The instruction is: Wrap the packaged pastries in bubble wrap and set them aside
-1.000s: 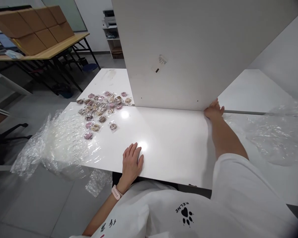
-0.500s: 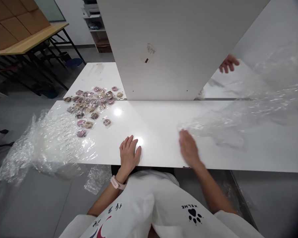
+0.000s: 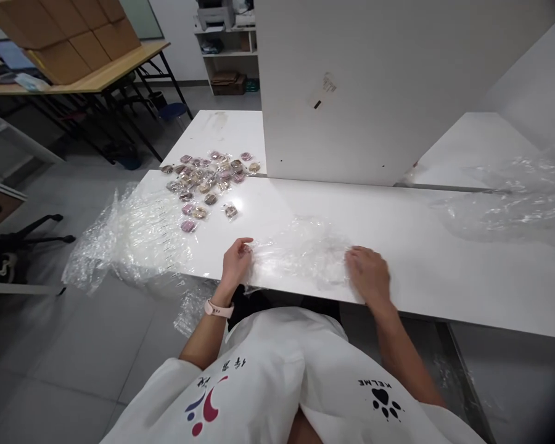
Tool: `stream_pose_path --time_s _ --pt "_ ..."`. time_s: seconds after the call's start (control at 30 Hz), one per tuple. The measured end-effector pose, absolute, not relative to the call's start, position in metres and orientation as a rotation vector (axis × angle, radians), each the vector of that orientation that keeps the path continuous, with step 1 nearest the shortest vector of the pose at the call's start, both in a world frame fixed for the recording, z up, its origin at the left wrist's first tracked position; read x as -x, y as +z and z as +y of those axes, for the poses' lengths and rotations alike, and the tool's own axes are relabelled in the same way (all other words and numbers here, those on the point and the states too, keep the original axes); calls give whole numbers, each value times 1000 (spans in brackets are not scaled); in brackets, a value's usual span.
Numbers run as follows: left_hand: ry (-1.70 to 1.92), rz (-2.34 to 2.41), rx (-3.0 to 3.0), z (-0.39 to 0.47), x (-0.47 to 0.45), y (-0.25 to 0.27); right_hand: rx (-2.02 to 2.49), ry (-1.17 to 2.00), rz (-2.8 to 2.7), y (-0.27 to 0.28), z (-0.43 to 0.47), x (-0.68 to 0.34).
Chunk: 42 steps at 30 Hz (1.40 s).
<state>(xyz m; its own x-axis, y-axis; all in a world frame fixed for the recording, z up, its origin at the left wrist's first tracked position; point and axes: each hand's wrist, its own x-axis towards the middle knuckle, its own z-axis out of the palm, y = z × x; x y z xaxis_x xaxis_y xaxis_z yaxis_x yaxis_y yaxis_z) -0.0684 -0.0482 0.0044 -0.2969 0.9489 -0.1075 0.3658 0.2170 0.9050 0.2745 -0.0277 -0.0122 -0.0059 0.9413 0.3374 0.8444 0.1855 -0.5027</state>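
One camera rides on the person's head over there, facing forward and down past the shirt (image 3: pixel 263 364) to the white table (image 3: pixel 425 246); the left hand (image 3: pixel 235 266) and right hand (image 3: pixel 370 276) sit close below it. Its wide view meets the upright panel (image 3: pixel 365 123) beyond; far left, it reaches the cardboard boxes (image 3: pixel 81 46).

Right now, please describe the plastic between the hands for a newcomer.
Find the white table before the upright panel. By its near edge, crumpled clear plastic spreads between the left hand and right hand. Unlike the left plastic heap and the right plastic sheet, only it has a hand at each end.
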Motion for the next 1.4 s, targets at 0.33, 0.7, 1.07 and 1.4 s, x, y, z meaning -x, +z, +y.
stream_pose_path --time_s 0.33,0.7,1.07,1.4 --pt "725 2024 -1566 45 115 34 1451 146 -1821 22 -37 -254" --pt "216 1909 -1898 60 153 39 1387 575 -1735 -31 -32 -228" --pt "196 1596 -2030 49 87 33 1502 585 -1764 -33 -24 -234" --pt "291 2574 -1550 64 203 32 1540 737 -1694 -24 -25 -241"
